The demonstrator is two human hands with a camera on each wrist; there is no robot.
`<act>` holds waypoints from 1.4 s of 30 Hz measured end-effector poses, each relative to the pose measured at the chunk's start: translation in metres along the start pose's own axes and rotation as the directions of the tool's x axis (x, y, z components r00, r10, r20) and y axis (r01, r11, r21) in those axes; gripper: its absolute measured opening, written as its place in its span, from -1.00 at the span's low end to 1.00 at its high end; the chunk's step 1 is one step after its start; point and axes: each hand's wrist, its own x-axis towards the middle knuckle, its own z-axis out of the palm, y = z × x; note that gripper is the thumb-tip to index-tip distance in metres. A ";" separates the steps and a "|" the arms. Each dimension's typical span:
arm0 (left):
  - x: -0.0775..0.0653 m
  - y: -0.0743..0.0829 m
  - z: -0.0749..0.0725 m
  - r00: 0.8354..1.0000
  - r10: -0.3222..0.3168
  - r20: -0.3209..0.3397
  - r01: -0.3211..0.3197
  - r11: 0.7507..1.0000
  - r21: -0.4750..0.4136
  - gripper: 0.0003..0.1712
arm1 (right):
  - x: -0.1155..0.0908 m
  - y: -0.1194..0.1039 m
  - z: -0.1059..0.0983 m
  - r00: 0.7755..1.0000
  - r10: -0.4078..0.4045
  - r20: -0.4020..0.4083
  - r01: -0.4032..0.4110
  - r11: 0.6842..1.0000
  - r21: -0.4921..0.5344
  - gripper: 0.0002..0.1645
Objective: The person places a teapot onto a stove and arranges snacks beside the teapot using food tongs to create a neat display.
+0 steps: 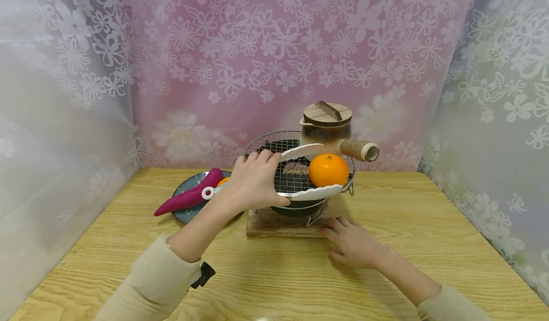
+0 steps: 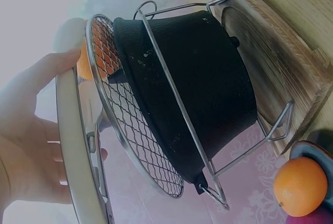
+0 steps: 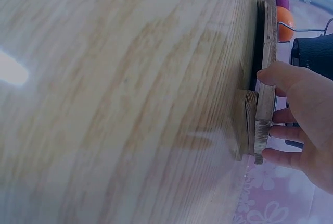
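Over the round silver wire mesh [image 1: 285,143], at four o'clock, white scalloped tongs [image 1: 312,194] pinched in my left grip [image 1: 254,180] straddle the round orange fruit [image 1: 328,170]; my right grip [image 1: 357,245], loosely spread, touches the brown wooden board [image 1: 279,226]. Likely mid-positioning; next calls for even squeezing.

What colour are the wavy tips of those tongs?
White; the tong tips show best in the head view.

The tongs [image 2: 78,146] look smooth, the mesh rack [image 2: 136,125] shiny metal, the board [image 1: 283,225] rough wood.
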 end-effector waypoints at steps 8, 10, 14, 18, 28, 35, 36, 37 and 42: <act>-0.007 -0.008 0.001 1.000 -0.004 0.013 0.004 0.999 -0.050 0.14 | 0.001 -0.001 -0.001 1.000 0.000 0.001 0.000 1.000 -0.010 -0.49; -0.008 -0.011 0.001 1.000 -0.012 0.013 0.013 0.998 -0.059 0.14 | 0.001 -0.001 -0.001 1.000 -0.002 0.000 0.002 1.000 -0.011 -0.49; -0.012 -0.018 0.001 1.000 -0.021 0.004 0.022 0.996 -0.088 0.12 | 0.000 0.000 -0.001 1.000 -0.016 -0.017 0.016 1.000 -0.015 -0.48; -0.016 -0.025 0.000 1.000 -0.028 -0.007 0.027 0.992 -0.124 0.13 | -0.001 0.000 0.000 0.998 -0.032 -0.047 0.032 0.999 -0.020 -0.48; -0.021 -0.036 -0.002 0.998 -0.059 -0.009 0.057 0.986 -0.156 0.18 | -0.002 0.001 0.001 0.999 -0.026 -0.032 0.025 0.999 -0.022 -0.47; -0.027 -0.044 -0.004 0.996 -0.083 -0.018 0.078 0.980 -0.186 0.22 | 0.000 0.001 0.002 0.997 -0.042 -0.061 0.040 0.999 -0.034 -0.47; -0.028 -0.046 -0.004 0.996 -0.087 -0.020 0.081 0.979 -0.188 0.23 | 0.000 0.001 0.002 0.997 -0.045 -0.063 0.043 0.998 -0.035 -0.47; -0.029 -0.047 -0.004 0.996 -0.090 -0.022 0.084 0.978 -0.194 0.24 | 0.000 0.001 0.003 0.997 -0.048 -0.065 0.046 0.998 -0.035 -0.47; -0.032 -0.055 -0.004 0.994 -0.106 -0.026 0.098 0.968 -0.231 0.27 | 0.000 0.002 0.003 0.997 -0.049 -0.063 0.046 0.998 -0.037 -0.46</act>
